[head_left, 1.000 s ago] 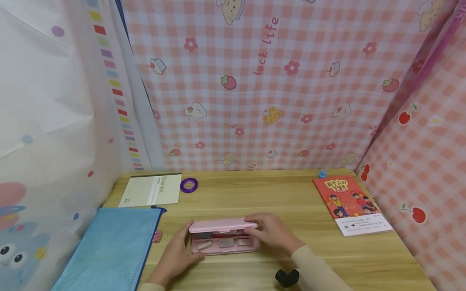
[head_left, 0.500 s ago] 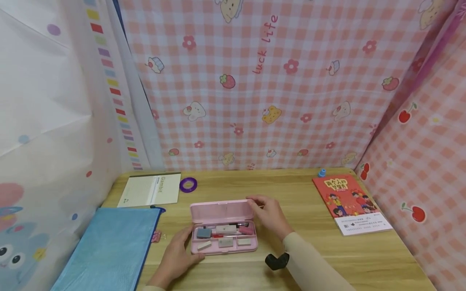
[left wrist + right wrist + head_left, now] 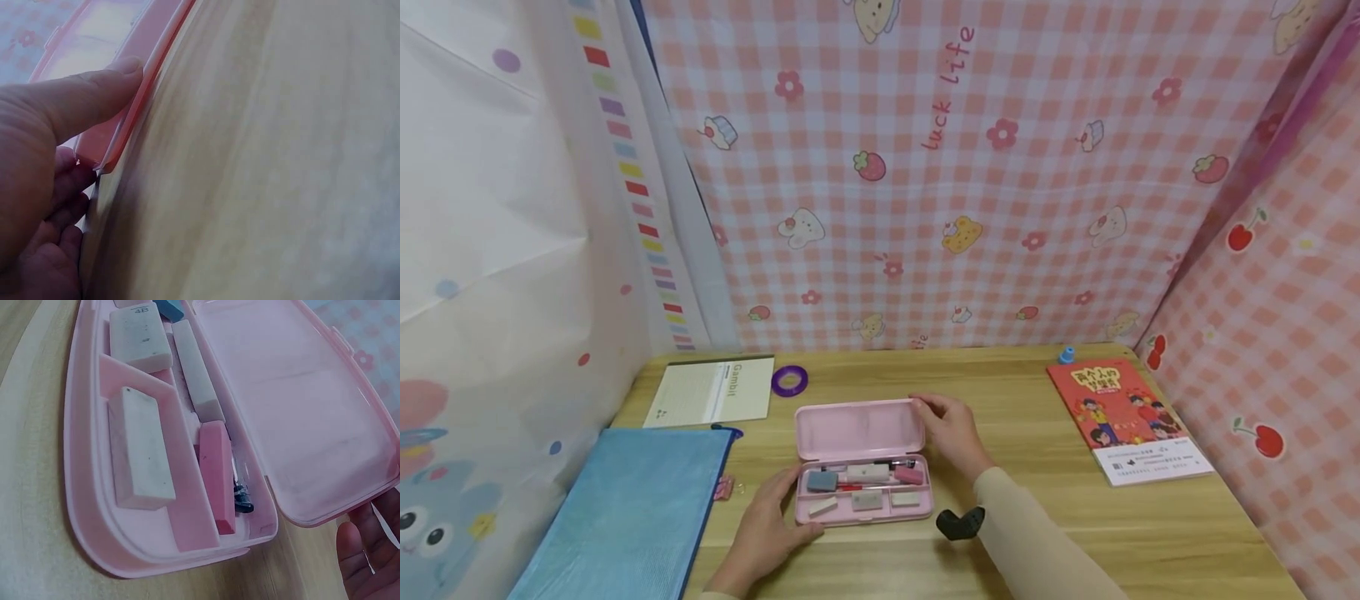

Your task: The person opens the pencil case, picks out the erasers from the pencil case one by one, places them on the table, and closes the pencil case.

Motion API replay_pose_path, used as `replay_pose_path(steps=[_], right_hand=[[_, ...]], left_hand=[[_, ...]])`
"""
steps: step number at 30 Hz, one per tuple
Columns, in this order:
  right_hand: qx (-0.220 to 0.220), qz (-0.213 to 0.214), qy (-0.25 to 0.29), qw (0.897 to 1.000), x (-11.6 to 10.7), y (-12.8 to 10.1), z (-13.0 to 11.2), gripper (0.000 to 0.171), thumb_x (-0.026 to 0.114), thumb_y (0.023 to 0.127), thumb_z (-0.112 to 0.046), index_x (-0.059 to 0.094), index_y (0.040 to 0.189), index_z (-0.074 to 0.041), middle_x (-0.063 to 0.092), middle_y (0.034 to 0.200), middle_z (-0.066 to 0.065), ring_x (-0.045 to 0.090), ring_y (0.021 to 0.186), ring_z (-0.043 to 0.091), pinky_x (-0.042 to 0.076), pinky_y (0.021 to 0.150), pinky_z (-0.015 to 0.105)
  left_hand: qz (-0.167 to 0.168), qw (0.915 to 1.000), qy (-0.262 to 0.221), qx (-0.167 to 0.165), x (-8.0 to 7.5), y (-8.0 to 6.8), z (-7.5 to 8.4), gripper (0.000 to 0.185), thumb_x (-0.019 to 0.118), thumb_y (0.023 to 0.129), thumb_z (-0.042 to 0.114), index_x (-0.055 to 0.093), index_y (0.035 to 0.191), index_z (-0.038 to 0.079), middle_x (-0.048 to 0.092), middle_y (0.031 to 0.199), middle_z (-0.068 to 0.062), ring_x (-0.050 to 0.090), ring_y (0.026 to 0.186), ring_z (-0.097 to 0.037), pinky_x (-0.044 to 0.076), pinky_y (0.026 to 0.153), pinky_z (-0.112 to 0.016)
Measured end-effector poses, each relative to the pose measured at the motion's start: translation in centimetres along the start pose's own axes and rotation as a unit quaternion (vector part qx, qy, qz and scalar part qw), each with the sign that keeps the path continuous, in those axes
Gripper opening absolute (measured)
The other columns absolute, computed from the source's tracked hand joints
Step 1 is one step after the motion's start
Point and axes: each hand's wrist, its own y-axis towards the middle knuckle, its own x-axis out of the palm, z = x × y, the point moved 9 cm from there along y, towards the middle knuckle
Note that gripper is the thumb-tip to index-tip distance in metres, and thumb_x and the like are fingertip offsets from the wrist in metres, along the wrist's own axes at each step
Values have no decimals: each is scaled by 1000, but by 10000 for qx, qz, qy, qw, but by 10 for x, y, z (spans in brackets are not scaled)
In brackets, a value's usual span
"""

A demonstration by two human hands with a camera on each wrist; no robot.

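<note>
At six o'clock in my head view sits one open pink plastic pencil case [image 3: 862, 454], holding four white block erasers [image 3: 867, 500], one blue eraser [image 3: 822, 481] and one pink eraser [image 3: 908, 475]. The left hand [image 3: 766, 527] grips its eight-o'clock corner, fingers bent; the right hand [image 3: 953, 433], fingers slightly bent, touches the lid [image 3: 312, 412] at two, whether pinching I can't tell. One cream paper notebook [image 3: 711, 393] lies at ten, one red-covered book [image 3: 1126, 417] at three. Wood-grain tabletop [image 3: 1045, 500]; pink-checked cloth [image 3: 850, 208] behind.
</note>
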Motion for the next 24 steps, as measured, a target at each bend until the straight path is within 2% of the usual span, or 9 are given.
replay_pose_path(steps=[4, 9, 14, 17, 20, 24], right_hand=[[-165, -102, -94, 9998, -1, -3, -3, 25, 63, 94, -23, 71, 113, -7, 70, 106, 6, 62, 92, 16, 55, 75, 23], [-399, -76, -515, 9978, -12, -14, -10, 29, 64, 94, -27, 69, 117, -10, 69, 106, 1, 61, 95, 15, 55, 81, 28], [-721, 94, -867, 9936, -28, -35, -12, 25, 69, 90, -19, 68, 112, -9, 68, 100, 1, 61, 90, 15, 55, 77, 30], [-989, -230, -1309, 9862, -25, -51, -12, 22, 73, 86, -15, 70, 106, -9, 68, 98, 0, 61, 86, 14, 55, 73, 30], [-1280, -704, -1832, 9722, -15, -64, -10, 23, 76, 84, -17, 71, 106, -12, 67, 96, -2, 60, 82, 12, 55, 71, 27], [-1537, -1027, -2268, 9563, -3, -73, -7, 26, 78, 81, -24, 72, 106, -14, 67, 100, -5, 60, 89, 12, 54, 79, 31]], left_hand=[[2, 10000, 24, -6, 1, 0, -1, 98, 88, 62, 42, 42, 145, 15, 44, 146, -10, 37, 135, -34, 31, 110, -56], [39, 10000, 20, 35, 2, 0, -1, 98, 88, 62, 41, 42, 145, 16, 44, 145, -10, 37, 134, -33, 32, 109, -55], [37, 9999, 16, 97, 3, 0, 0, 98, 88, 62, 41, 43, 145, 15, 45, 145, -10, 38, 134, -33, 32, 109, -55], [69, 9999, 25, 118, 1, -1, 2, 97, 88, 62, 40, 43, 144, 14, 45, 144, -11, 39, 133, -34, 32, 109, -56], [96, 9999, 53, 119, -1, -2, 2, 97, 88, 63, 39, 43, 144, 14, 46, 144, -11, 39, 133, -34, 33, 109, -56], [96, 9998, 51, 162, -1, -2, 2, 96, 88, 63, 39, 43, 144, 14, 46, 144, -11, 39, 133, -33, 32, 109, -55]])
